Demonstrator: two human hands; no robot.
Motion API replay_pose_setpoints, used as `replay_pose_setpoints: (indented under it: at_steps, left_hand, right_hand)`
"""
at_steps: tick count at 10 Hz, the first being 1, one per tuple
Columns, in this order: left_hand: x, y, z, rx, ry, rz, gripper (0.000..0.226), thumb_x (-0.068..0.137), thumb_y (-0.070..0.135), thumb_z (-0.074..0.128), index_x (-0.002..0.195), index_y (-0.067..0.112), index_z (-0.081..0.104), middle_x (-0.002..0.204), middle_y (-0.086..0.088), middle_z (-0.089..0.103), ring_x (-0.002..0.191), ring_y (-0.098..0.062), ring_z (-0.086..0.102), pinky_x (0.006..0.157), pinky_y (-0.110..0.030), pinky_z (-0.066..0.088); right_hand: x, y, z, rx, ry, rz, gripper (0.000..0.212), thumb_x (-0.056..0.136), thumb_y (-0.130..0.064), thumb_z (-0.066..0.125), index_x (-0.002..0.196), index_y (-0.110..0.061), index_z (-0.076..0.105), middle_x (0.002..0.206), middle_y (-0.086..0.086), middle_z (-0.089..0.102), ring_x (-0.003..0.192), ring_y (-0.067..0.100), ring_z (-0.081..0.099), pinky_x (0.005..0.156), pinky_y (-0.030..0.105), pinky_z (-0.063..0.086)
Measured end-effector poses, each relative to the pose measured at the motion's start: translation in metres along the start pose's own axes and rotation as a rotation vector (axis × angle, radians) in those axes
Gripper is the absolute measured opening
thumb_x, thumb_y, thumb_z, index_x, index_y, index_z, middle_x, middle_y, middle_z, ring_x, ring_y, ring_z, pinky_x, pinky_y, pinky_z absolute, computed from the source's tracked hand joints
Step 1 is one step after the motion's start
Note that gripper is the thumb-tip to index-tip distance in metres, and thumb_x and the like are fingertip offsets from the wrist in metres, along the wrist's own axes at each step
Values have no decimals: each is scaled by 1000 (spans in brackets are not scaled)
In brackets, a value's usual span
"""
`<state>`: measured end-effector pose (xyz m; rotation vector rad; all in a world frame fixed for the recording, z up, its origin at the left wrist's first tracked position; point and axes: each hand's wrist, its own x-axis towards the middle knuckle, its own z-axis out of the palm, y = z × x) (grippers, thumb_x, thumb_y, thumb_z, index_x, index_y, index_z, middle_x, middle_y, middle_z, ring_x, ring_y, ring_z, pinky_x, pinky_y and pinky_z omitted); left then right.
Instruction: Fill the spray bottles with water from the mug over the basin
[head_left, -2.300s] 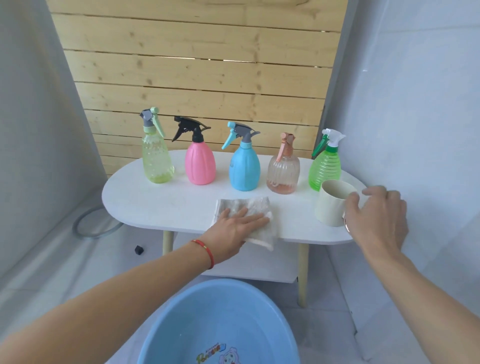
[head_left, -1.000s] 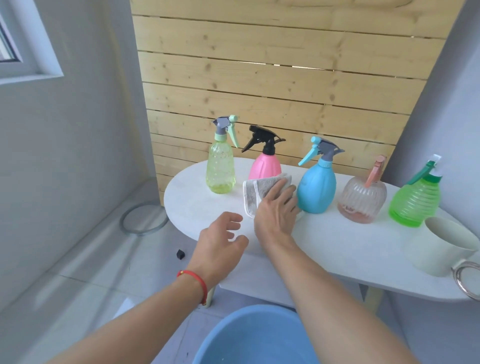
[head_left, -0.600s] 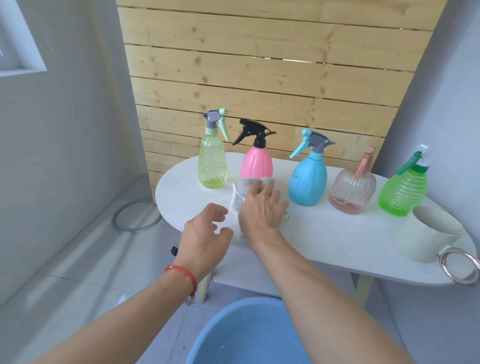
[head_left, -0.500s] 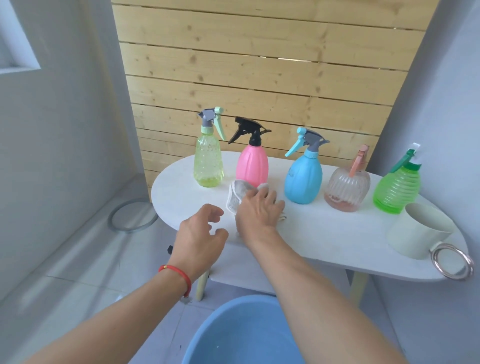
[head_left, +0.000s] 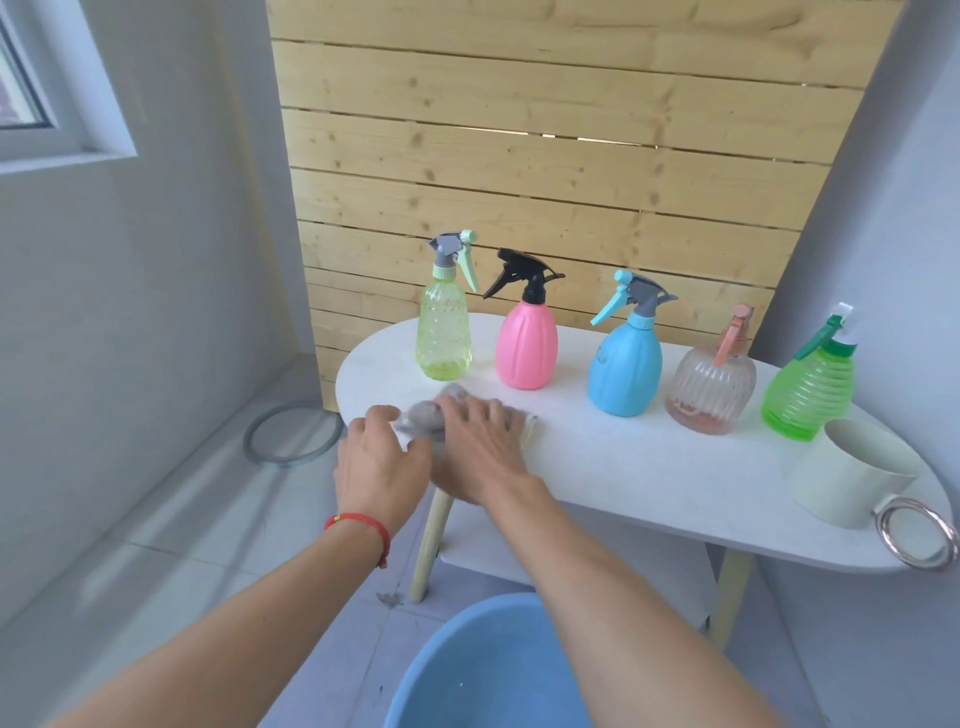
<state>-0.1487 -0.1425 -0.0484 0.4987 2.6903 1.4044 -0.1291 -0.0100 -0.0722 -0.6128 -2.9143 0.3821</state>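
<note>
Five spray bottles stand in a row at the back of the white table (head_left: 623, 467): yellow-green (head_left: 444, 332), pink (head_left: 525, 343), blue (head_left: 623, 364), clear pinkish (head_left: 709, 387) and green (head_left: 808, 389). The cream mug (head_left: 852, 473) with a metal ring handle stands at the table's right end, away from both hands. The blue basin (head_left: 493, 670) sits on the floor below. My right hand (head_left: 480, 447) presses flat on a grey cloth (head_left: 423, 418) in front of the pink bottle. My left hand (head_left: 379, 465) pinches the cloth's bunched left end; this part is blurred.
The table has pale wooden legs (head_left: 428, 545) and a lower shelf (head_left: 483, 540). A wooden slat wall (head_left: 519, 156) stands behind it and grey walls on both sides. A grey ring (head_left: 291, 434) lies on the tiled floor to the left.
My right hand left the mug and took over the cloth, sliding it left along the table's front. My left hand let go, hovered, and now holds the cloth's bunched left end.
</note>
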Motion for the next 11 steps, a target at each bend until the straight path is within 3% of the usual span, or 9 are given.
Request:
replay_pose_setpoints:
  at_steps: [2, 3, 4, 5, 6, 7, 8, 10, 11]
  left_hand:
    - [30, -20, -5, -351, -84, -285, 95, 73, 66, 59, 152, 20, 34, 147, -4, 37, 117, -24, 59, 100, -45, 53]
    - [40, -28, 1, -364, -43, -315, 59, 75, 52, 70, 120, 15, 58, 133, -7, 44, 101, -25, 66, 82, -40, 62]
    - [43, -26, 5, -274, -9, -308, 37, 73, 47, 65, 98, 21, 55, 121, -7, 47, 100, -34, 66, 92, -47, 56]
    - [40, -21, 1, -151, 94, -234, 27, 82, 46, 57, 89, 20, 52, 99, -7, 60, 102, -35, 58, 92, -46, 51]
    - [46, -22, -3, -104, 229, -223, 33, 90, 47, 56, 93, 14, 53, 84, -2, 59, 89, -33, 58, 78, -40, 51]
    - [53, -25, -5, -257, 213, -280, 41, 89, 49, 61, 104, 13, 47, 100, -7, 59, 86, -35, 68, 51, -30, 53]
    - [53, -34, -6, -328, 99, -340, 38, 93, 42, 59, 113, 17, 39, 114, -9, 55, 78, -37, 73, 32, -21, 45]
    - [48, -37, -5, -365, -46, -396, 45, 94, 45, 52, 114, 5, 52, 96, -20, 73, 51, -34, 72, 50, -36, 61]
    - [36, -31, -12, -161, -74, -408, 52, 92, 55, 46, 112, 8, 41, 93, -16, 70, 56, -37, 72, 60, -40, 59]
  right_hand:
    - [-5, 0, -21, 317, -63, -208, 73, 92, -36, 60, 155, -20, 28, 154, 7, 41, 144, 28, 34, 119, 45, 27]
    - [-2, 14, -26, 268, 32, 22, 49, 106, -36, 39, 151, -15, 38, 154, 10, 43, 145, 32, 35, 116, 48, 30]
    - [8, 15, -23, 12, -49, 178, 43, 110, -41, 27, 137, -16, 48, 139, 14, 51, 131, 39, 43, 104, 51, 33]
    - [24, 8, -29, 46, 5, 186, 33, 106, -33, 50, 136, -20, 54, 138, 9, 51, 130, 35, 44, 102, 49, 34]
    - [42, -1, -40, 336, 133, 180, 36, 99, -13, 63, 135, -18, 58, 136, 9, 51, 123, 33, 53, 101, 46, 46]
    - [41, -10, -42, 236, 273, 131, 42, 98, -8, 63, 137, -16, 53, 132, 12, 47, 123, 34, 48, 96, 45, 48]
    - [18, -16, -26, -84, 279, 77, 40, 100, -29, 55, 139, -21, 47, 142, 11, 40, 131, 36, 40, 102, 56, 40]
    - [-22, 4, -6, -102, -149, -179, 62, 110, -49, 25, 164, -26, 8, 173, 0, 3, 159, 19, -3, 120, 69, -5]
    - [-43, 16, -36, -24, -145, -210, 57, 110, -45, 31, 162, -25, 18, 170, 3, 7, 158, 22, 2, 124, 63, 2]
